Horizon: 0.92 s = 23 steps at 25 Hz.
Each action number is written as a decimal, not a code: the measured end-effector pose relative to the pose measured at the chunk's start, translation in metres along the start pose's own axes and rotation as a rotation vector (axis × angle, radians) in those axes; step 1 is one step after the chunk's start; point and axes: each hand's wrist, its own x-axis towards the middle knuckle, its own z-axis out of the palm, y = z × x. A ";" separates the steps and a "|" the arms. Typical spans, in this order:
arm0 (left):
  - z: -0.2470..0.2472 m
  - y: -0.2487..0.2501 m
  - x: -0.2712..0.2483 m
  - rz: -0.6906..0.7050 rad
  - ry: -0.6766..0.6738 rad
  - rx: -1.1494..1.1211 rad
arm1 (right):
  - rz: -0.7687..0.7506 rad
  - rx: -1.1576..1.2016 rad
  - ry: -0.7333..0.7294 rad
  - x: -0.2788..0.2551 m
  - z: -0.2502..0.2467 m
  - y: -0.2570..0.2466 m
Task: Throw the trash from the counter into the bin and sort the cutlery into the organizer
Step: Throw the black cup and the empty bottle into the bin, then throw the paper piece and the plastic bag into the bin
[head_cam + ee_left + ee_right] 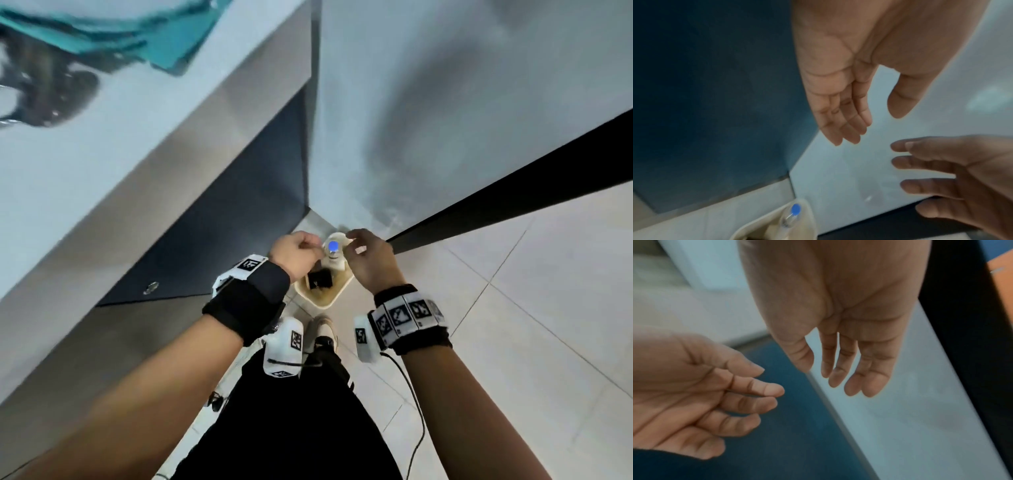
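Observation:
In the head view a cream bin [337,296] stands on the floor in the corner. Inside it stand a clear bottle with a blue cap [333,246] and a black wrapper [320,279]. Both hands hover just above the bin's opening, my left hand [308,251] on its left and my right hand [356,245] on its right. In the left wrist view my left hand [875,121] is empty with its fingers straight, above the bin [764,227] and the blue cap [796,208]. In the right wrist view my right hand [824,369] is empty too, with relaxed fingers.
A pale counter with a teal cloth [164,44] runs along the upper left, above a dark cabinet door [222,233]. A white wall [445,120] with a black strip [513,192] stands behind the bin. My shoe [322,329] stands on the tiled floor [531,308].

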 end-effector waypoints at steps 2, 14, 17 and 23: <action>-0.030 0.027 -0.043 0.081 0.030 -0.064 | -0.125 -0.004 0.010 -0.023 -0.024 -0.047; -0.275 0.125 -0.138 0.418 0.589 -0.320 | -0.592 -0.132 0.148 -0.015 -0.052 -0.286; -0.324 0.144 -0.110 0.374 0.827 0.017 | -0.553 -0.271 0.184 0.020 -0.045 -0.324; -0.377 0.162 -0.042 0.304 0.747 0.535 | -0.376 -0.748 0.076 0.080 -0.017 -0.347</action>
